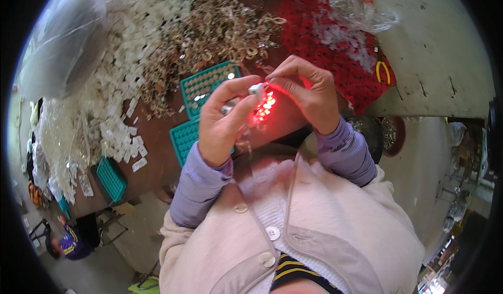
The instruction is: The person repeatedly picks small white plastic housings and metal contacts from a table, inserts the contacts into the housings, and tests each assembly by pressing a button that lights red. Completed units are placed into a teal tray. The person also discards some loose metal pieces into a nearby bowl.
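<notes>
My left hand [220, 123] is closed round a small white battery case [255, 89], which it pinches between thumb and fingers. A bundle of glowing red string lights [265, 107] hangs just below the case, between my hands. With thumb and forefinger pressed together, my right hand [315, 94] meets the case's right side; what lies in that pinch is too small to make out. Behind my left hand is a teal tray [183, 96] with rows of round coin cells [201, 87]. Partly covered by my left wrist, a second teal tray [183, 139] lies nearer to me.
A large heap of small white cases [126, 47] covers the table's left side. Beside it lies a pile of coiled wire lights [209, 34]. Yellow-handled pliers [383, 73] rest on a red cloth [309, 32] at right. Another teal tray [111, 180] overhangs the left front edge.
</notes>
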Motion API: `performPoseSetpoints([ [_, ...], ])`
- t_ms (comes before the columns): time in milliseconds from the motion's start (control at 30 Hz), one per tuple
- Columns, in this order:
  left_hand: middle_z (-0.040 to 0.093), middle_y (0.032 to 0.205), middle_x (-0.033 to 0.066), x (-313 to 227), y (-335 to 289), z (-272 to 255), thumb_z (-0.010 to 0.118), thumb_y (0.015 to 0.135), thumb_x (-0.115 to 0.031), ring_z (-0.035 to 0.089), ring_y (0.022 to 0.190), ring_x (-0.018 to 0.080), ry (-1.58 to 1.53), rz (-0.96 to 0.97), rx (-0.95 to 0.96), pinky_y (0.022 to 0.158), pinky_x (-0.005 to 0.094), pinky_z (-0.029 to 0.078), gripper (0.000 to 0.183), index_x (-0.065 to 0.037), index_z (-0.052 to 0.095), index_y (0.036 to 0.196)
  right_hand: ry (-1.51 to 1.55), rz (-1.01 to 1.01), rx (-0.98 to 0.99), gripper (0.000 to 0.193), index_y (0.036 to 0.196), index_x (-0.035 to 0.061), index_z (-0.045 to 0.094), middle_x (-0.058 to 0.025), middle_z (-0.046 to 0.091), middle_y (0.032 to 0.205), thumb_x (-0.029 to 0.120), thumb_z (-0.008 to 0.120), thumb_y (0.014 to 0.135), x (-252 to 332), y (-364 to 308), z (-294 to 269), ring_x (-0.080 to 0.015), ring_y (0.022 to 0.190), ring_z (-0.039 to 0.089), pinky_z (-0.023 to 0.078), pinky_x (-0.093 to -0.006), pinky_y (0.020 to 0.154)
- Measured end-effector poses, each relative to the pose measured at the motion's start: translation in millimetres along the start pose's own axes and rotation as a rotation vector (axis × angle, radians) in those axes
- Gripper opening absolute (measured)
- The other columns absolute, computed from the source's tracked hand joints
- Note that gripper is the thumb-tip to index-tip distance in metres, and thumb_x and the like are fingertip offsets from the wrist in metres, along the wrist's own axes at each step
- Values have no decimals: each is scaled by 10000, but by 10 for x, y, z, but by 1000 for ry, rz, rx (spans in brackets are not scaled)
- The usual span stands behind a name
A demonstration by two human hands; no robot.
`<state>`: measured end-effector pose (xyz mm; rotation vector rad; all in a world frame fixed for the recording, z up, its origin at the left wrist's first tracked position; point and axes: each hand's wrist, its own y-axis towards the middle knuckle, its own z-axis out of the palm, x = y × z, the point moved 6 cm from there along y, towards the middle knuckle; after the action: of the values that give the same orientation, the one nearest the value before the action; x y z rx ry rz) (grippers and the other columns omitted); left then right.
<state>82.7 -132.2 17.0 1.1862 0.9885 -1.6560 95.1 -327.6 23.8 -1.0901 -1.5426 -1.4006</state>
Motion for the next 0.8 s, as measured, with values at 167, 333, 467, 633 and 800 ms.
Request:
performPoseSetpoints([
  [167,680,852,-15,35,-111,-92,707,1063,-147,510,597,2,-59,-24,-49,487,176,342,297,-17,691,1329,327,165,-11,74,1053,3,759,-45,741,1006,-18,752,983,-2,-188,356,-104,968,685,540,-261,878],
  [333,653,769,-11,34,-195,-152,586,1127,-198,412,504,11,-144,-20,-15,465,182,297,376,-3,647,1443,267,-2,44,75,1033,4,691,-89,720,1104,-27,737,983,80,-154,381,-154,1038,680,553,-319,935],
  [467,691,821,2,93,-223,-199,592,1127,-175,458,552,15,-152,-49,-47,468,182,326,361,-3,656,1438,-237,-379,44,121,966,35,655,-103,717,1070,-14,759,929,329,-127,396,-250,996,697,562,-411,999],
  [633,749,925,17,68,-216,-340,665,1098,-154,563,667,9,-96,32,-34,496,180,392,298,4,728,1342,-355,-536,123,165,909,56,610,-92,711,1006,23,768,875,495,-80,499,-322,971,682,526,-490,977],
  [800,769,977,25,27,-212,-458,711,1068,-131,616,708,20,-101,-14,69,595,190,470,249,-7,773,1275,-346,-458,153,163,913,48,631,-95,711,1020,7,782,864,504,-46,562,-330,973,685,542,-540,1079],
])
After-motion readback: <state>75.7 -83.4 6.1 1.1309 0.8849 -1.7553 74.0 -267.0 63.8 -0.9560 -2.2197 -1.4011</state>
